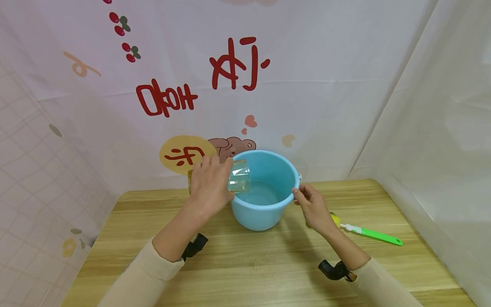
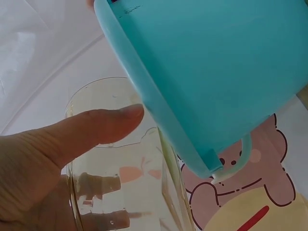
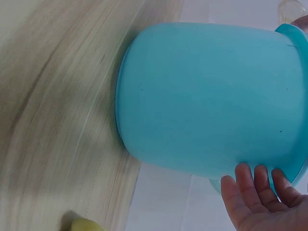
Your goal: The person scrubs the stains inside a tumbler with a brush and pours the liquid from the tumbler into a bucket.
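Note:
A clear, yellowish glass cup [image 1: 239, 175] lies tipped on its side in my left hand [image 1: 210, 181], its mouth over the left rim of a light blue plastic bucket [image 1: 258, 217]. In the left wrist view, the thumb and fingers wrap round the cup [image 2: 113, 168], close against the bucket's rim [image 2: 159, 113]. My right hand [image 1: 315, 208] grips the bucket's right rim, thumb on top and fingers below along the outer wall. The bucket stands upright on the table; whether liquid runs from the cup I cannot tell.
On the wooden table [image 1: 245, 268], right of the bucket, lies a brush with a green handle [image 1: 381, 236] and a yellow head [image 1: 335, 219], partly behind my right wrist. A printed white cloth [image 1: 314, 98] hangs close behind the bucket, with more cloth at both sides.

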Motion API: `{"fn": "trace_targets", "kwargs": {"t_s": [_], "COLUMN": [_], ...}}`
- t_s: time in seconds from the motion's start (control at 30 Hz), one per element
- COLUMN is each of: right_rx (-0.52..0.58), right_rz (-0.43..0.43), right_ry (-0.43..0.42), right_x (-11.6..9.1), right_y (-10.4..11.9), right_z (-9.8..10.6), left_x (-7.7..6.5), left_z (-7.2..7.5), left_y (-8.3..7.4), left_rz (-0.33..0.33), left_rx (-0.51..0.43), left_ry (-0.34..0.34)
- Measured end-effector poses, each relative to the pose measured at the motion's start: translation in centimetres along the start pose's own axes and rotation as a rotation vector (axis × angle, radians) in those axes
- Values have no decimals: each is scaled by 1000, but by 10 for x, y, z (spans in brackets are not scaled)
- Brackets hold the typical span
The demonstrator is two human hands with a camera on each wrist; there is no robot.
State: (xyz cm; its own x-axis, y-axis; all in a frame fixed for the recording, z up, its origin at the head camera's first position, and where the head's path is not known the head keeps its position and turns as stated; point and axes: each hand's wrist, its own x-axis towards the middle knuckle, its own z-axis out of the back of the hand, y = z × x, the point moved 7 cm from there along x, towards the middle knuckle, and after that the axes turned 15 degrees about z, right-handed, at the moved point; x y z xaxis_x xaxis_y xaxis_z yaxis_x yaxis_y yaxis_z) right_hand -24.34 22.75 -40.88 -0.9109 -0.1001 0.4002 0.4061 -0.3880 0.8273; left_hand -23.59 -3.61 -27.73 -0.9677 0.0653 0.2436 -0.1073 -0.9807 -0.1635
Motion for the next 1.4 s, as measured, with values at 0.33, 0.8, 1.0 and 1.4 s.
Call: {"fn": "trace_targets", "kwargs": {"t_s": [0.33, 0.8, 1.0, 1.4], "right_rx": [15, 9, 7, 13], "right_rz": [-4, -1, -2, -1], "right_ry": [-1, -7, -9, -12], "right_x": [-1, -2, -2, -1], "right_y": [1, 0, 0, 0], "right_z": [0, 1, 1, 0], "left_x": [-1, -1, 1, 3], "left_z": [0, 0, -1, -8], "left_y": [-2, -2, 0, 21], "left_rz": [-12, -12, 10, 95], "left_rx": [-9, -17, -17, -157], "left_ry": [-3, -12, 7, 39]}}
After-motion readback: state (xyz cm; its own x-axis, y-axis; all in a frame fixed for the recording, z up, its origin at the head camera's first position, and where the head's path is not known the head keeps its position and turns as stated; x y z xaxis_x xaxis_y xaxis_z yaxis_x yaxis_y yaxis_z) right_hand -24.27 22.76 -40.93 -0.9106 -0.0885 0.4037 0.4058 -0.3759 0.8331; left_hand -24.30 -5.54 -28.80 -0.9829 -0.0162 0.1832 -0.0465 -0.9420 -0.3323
